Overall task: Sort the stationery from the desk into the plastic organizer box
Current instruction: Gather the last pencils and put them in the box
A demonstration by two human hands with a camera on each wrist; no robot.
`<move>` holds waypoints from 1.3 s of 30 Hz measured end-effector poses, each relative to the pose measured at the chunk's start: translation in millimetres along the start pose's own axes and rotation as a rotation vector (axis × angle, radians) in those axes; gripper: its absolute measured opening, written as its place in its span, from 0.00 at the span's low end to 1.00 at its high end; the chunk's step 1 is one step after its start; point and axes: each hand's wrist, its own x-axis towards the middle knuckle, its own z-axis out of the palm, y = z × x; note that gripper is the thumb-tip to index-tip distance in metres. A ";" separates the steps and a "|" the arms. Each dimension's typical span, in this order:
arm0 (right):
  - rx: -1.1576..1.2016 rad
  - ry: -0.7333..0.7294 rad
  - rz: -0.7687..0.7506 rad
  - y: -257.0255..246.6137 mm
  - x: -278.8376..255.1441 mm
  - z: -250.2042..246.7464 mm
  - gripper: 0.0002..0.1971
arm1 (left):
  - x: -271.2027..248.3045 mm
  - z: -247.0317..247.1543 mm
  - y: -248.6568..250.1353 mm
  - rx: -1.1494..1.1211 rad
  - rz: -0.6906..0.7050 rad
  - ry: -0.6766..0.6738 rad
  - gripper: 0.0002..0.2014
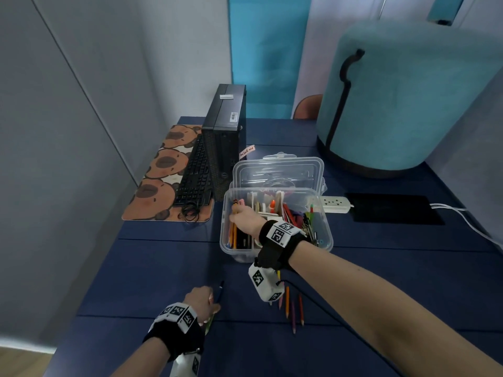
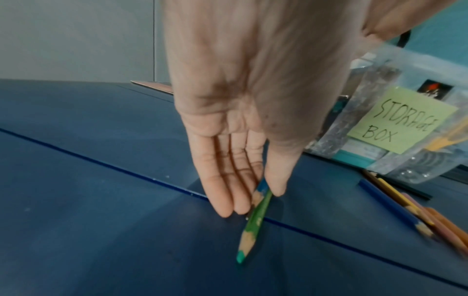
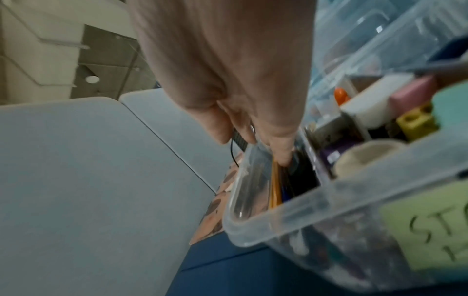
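The left hand [image 2: 235, 124] pinches a slim green pencil [image 2: 253, 224] between thumb and straight fingers, its tip on the smooth navy counter [image 1: 152, 268]. The right hand [image 1: 246, 220] reaches into the clear plastic organizer box [image 1: 275, 250], fingers curled on upright yellow pencils [image 3: 276, 188] in the left compartment. Loose coloured pencils [image 1: 294, 308] lie near the box's front edge.

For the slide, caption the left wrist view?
Left hand pinches green pencil on blue desk beside labelled storage box.

2 hands [image 1: 202, 299] — 1 organizer box [image 1: 275, 248]
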 end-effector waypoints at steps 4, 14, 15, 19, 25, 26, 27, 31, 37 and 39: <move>0.348 -0.226 -0.100 20.4 -62.1 -38.8 0.15 | -1.9 -0.1 3.4 -0.012 0.036 0.036 0.10; -0.193 0.156 0.506 199.5 -115.5 -43.0 0.11 | -8.1 17.1 61.0 -0.751 0.114 -0.087 0.07; -0.192 0.189 0.524 207.6 -116.5 -36.6 0.15 | -10.0 17.3 65.7 -0.842 0.097 -0.126 0.06; -0.212 0.168 0.513 208.4 -115.7 -13.8 0.37 | -12.6 14.0 72.6 -1.033 0.011 -0.246 0.02; -0.466 0.172 0.490 199.2 -103.7 0.9 0.37 | -11.6 9.1 77.7 -1.241 -0.148 -0.320 0.07; -0.482 0.170 0.495 196.7 -102.7 1.0 0.34 | -10.4 9.8 79.6 -1.262 -0.174 -0.327 0.09; -0.501 0.169 0.502 195.0 -101.5 0.9 0.32 | -9.4 10.7 82.1 -1.279 -0.198 -0.332 0.10; -0.570 0.171 0.497 191.0 -98.7 2.0 0.27 | -1.6 16.0 94.4 -1.321 -0.286 -0.318 0.14; -0.643 0.178 0.479 191.4 -97.1 16.5 0.25 | 7.2 14.6 102.7 -1.327 -0.348 -0.315 0.12; -0.651 0.177 0.462 193.4 -98.8 19.5 0.26 | 8.6 15.9 104.9 -1.235 -0.360 -0.282 0.11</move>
